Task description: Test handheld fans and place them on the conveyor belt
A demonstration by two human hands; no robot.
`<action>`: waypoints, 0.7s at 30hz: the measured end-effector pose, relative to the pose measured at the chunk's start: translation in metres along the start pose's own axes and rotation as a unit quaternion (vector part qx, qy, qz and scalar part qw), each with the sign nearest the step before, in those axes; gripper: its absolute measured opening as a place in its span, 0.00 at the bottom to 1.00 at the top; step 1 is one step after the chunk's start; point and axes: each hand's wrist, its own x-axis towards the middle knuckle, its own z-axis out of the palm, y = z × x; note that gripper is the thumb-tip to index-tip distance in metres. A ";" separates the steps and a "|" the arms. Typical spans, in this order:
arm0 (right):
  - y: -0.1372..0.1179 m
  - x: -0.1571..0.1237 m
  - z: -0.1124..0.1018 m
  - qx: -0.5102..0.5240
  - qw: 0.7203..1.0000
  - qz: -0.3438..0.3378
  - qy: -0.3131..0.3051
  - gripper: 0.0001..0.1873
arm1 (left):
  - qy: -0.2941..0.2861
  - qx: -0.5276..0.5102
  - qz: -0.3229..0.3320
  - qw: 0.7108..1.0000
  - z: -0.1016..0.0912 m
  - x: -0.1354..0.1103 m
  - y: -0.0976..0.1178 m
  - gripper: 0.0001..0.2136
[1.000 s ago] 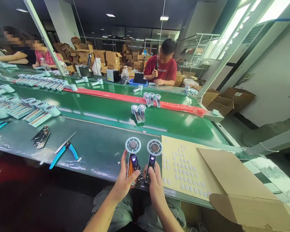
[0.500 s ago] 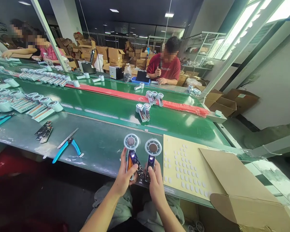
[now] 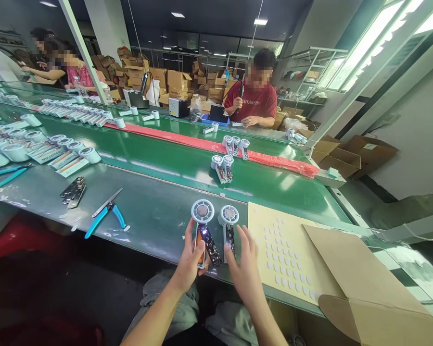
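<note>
My left hand (image 3: 188, 266) is closed around the handle of a small handheld fan (image 3: 202, 211) with a round, pale blue head. The handle is uncovered, and a dark circuit board (image 3: 210, 246) with a glowing display lies slanted across it. Orange shows inside the handle beside my thumb. At the bench edge, a second handheld fan (image 3: 229, 215) rests with its board facing up, its display unlit. My right hand (image 3: 245, 266) is beside that fan with fingers spread; the thumb is close to the handle's lower end, and whether it touches cannot be made out.
Blue-handled pliers (image 3: 106, 214) and dark circuit boards (image 3: 74, 192) lie on the bench at left, near many fans. A yellow sheet of white stickers (image 3: 281, 250) and a cardboard flap (image 3: 353, 259) are at right. Several fans (image 3: 223, 168) stand on the green belt; a person (image 3: 254, 96) works opposite.
My right hand has let go of the second fan and opened to its right. That fan's display has gone dark. My left hand still holds its fan; the view has shifted slightly.
</note>
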 end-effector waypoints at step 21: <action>-0.045 -0.002 0.005 -0.007 0.984 -0.042 -0.170 0.13 | 0.013 0.034 0.064 0.997 -0.008 0.000 -0.019 0.31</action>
